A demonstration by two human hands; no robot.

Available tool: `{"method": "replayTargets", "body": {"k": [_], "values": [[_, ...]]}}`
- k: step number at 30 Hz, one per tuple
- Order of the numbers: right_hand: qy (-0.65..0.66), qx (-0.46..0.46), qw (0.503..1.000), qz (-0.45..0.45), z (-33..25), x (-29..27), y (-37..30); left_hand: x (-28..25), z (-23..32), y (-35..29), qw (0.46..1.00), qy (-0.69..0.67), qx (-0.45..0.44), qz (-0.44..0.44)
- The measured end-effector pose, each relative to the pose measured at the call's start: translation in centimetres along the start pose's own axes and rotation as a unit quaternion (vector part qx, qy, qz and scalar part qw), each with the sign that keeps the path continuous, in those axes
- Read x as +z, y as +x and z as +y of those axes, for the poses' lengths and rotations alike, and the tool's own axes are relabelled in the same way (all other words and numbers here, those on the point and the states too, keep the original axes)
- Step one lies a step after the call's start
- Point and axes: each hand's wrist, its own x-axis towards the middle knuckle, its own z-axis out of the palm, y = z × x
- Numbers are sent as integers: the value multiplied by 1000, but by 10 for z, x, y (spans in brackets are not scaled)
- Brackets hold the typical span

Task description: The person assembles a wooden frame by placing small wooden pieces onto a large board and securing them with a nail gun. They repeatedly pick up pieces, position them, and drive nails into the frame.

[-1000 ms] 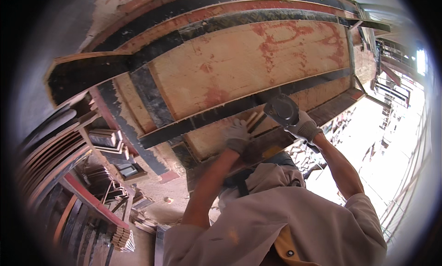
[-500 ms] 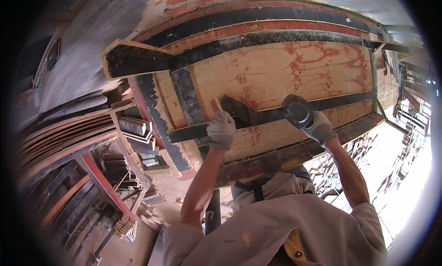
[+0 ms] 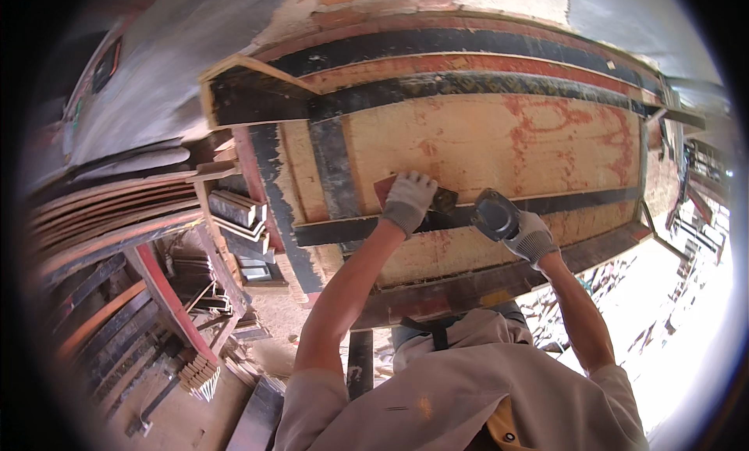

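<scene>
Left hand (image 3: 411, 200) (finger closure unclear) on reddish board (image 3: 383, 188): likely light, stiff, best edge-held; at 4 o'clock, right hand (image 3: 532, 236) gripping dark tool (image 3: 496, 214).

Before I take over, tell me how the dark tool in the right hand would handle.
The dark tool is probably stiff: its casing looks hard. It may feel top-heavy, as its bulky end extends beyond the right hand. Set down on that rounded end, it might rock or tip.
</scene>
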Motion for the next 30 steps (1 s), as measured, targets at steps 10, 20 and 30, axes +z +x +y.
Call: {"method": "replayTargets", "body": {"k": [10, 20, 30], "values": [[99, 0, 994, 48, 19, 18, 11, -56, -82, -4, 764, -158, -344, 523], [54, 17, 998, 28, -1, 7, 15, -52, -141, 0, 709, -66, -472, 520], [37, 50, 998, -2, -8, 4, 12, -52, -146, -5, 715, -100, -451, 525]]}}
